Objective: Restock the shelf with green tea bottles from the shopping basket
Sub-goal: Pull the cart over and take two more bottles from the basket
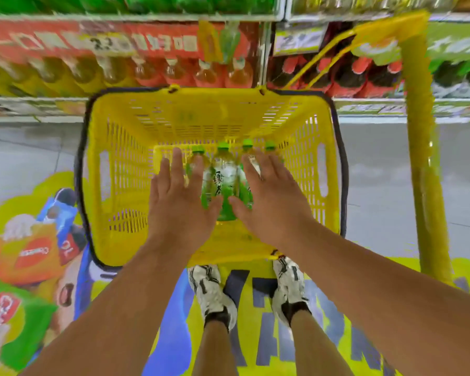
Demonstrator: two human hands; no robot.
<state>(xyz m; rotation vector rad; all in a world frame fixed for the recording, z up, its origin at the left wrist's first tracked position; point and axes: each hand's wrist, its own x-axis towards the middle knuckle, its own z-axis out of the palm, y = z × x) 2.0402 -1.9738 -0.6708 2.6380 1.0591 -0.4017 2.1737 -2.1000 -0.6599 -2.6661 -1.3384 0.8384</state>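
A yellow shopping basket [120,169] with slotted walls and a dark rim stands on the floor in front of the shelf [136,17]. At its bottom lie the green tea bottles [224,183], side by side with their green caps toward the far wall; four caps show. The middle bottle's white and green label carries dark brush-style characters, too blurred to read.

Both hands reach down into the basket, palms down. The left hand [178,202] hangs over the left side of the bottles with its fingers straight and slightly spread, gripping nothing; whether it touches a bottle cannot be told. The right hand [269,196] lies over the right-hand bottles, fingers likewise straight and spread, holding nothing.

The basket's yellow handle [418,126] rises at the right. The shelf holds rows of drinks: amber bottles on the left, dark bottles with red caps on the right. A red banner bears white characters and a price tag starting with "2", both smeared. The floor sticker [30,253] shows snack packs and large dark letters that are partly hidden. Two white sneakers [212,291] stand just behind the basket.
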